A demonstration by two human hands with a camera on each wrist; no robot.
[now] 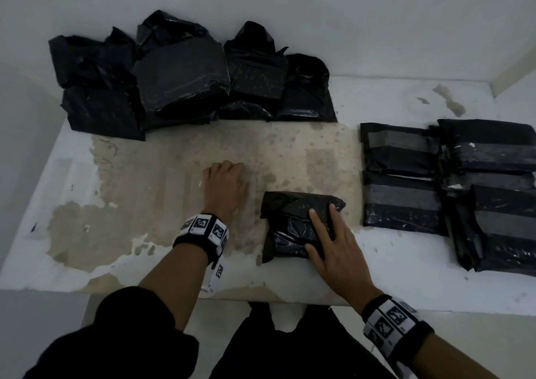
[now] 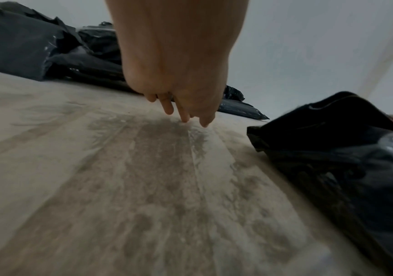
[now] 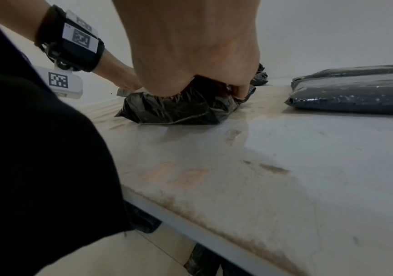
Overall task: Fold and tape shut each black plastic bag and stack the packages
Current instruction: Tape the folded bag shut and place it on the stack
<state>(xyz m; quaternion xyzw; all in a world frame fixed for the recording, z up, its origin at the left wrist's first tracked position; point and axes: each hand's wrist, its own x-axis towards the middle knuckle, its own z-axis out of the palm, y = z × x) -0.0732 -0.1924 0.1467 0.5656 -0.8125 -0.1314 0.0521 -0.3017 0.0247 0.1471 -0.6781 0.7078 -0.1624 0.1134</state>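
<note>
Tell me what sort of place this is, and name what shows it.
Probably a makeshift packing station in a bare room. A worn table stands against plain white walls, with a heap of unsealed black bags at the back, taped packages laid out to the right, and one folded bag under the right hand.

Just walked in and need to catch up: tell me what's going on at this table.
A person is packing black plastic bags. Their right hand presses down a folded bag in the middle of the worn table, no tape on it yet. The left hand rests fingertips on the bare tabletop beside it, holding nothing. Unfolded bags are heaped at the back; taped packages are stacked on the right.
</note>
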